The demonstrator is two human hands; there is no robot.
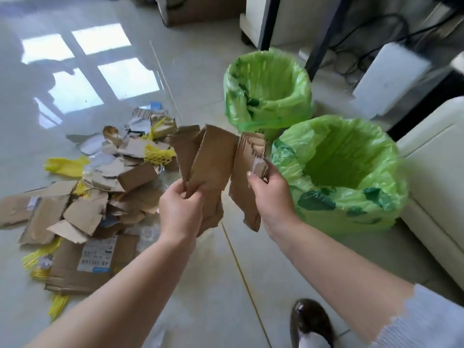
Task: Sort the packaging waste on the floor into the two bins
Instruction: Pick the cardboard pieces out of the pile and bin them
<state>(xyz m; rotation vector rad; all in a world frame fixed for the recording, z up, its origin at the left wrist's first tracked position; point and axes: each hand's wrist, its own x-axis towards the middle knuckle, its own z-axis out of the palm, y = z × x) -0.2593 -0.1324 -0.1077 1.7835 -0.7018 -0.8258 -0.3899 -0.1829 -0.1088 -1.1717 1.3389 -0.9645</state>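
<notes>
Hands: your left hand [181, 212] and right hand [270, 194] each gripped cardboard [213, 159] — held beside the near bin [339, 172].
Risk: loose pieces could slip — missing the rim.

Label print [96, 257] on floor cardboard too blurred to read

floor [200, 285] | waste pile [100, 192] | near bin [351, 214] | far bin [251, 116]
</notes>
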